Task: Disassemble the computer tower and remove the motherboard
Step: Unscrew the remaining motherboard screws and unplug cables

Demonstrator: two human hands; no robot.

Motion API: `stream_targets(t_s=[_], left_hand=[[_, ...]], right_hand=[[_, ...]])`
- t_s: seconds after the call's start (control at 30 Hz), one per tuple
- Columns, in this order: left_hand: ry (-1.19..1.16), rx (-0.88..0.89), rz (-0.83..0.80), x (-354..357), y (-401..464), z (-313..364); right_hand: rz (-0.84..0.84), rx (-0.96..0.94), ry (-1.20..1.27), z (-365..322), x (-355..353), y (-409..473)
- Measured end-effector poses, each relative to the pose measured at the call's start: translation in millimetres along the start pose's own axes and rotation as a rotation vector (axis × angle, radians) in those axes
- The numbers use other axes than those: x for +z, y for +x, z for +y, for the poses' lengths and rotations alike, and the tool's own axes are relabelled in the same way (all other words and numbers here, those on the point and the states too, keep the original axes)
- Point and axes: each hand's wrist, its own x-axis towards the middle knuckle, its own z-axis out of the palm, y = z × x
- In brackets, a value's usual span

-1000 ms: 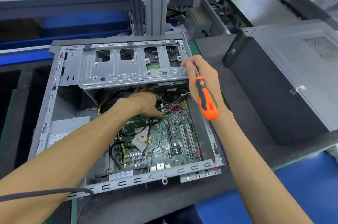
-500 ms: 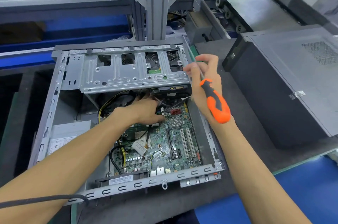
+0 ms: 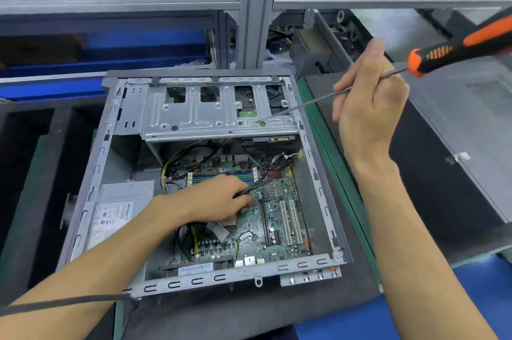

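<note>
The open computer tower (image 3: 91, 192) lies on its side on a dark mat. Inside it, the green motherboard (image 3: 277, 217) shows its slots and heatsink. My left hand (image 3: 219, 201) is inside the case over the board and pinches a black cable. A silver drive cage (image 3: 210, 117) spans the case's far end. My right hand (image 3: 368, 106), raised above the case's right wall, grips the metal shaft of an orange and black screwdriver (image 3: 454, 51). Its handle points up and right, and its tip is over the drive cage.
A grey power supply (image 3: 119, 209) sits in the case's left part. A second closed tower (image 3: 454, 145) lies to the right. A vertical aluminium frame post (image 3: 256, 7) stands behind. A black cord (image 3: 61, 303) crosses my left forearm. Blue surfaces lie at near right and far left.
My right hand rose and moved right, swinging the screwdriver so its handle now points up and right. My left hand pulled back from under the drive cage toward the board's middle.
</note>
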Motion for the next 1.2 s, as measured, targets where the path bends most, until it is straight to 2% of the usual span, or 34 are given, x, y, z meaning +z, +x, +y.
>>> stream_targets(t_s=[0.23, 0.4, 0.47, 0.5, 0.6, 0.67, 0.93, 1.2], left_hand=[[0.009, 0.000, 0.089, -5.2, 0.8, -2.3], [0.001, 0.045, -0.111, 0.9, -2.2, 5.9], [0.039, 0.044, -0.121, 5.1, -2.0, 8.9], [0.083, 0.030, -0.063, 6.1, -1.8, 8.8], [0.226, -0.009, 0.254, 2.5, -0.3, 6.4], [0.149, -0.028, 0.344, -1.5, 0.5, 4.5], [0.030, 0.028, -0.001, 8.0, -1.5, -2.3], [0.018, 0.018, -0.068, 11.8, -0.6, -6.5]], right_hand=[[0.006, -0.040, -0.031, -9.1, 2.1, 4.5], [-0.028, -0.061, 0.069, -14.9, -3.2, 2.8], [-0.069, -0.091, 0.057, -16.9, -4.7, 1.1], [-0.091, -0.098, 0.036, -17.4, -5.1, -0.6], [-0.163, -0.097, -0.055, -12.4, -6.0, -11.6], [-0.221, -0.088, -0.151, -4.5, -5.6, -21.1], [-0.532, 0.021, -0.433, 29.7, 11.4, -46.9], [-0.514, -0.003, -0.451, 28.3, 17.7, -47.5]])
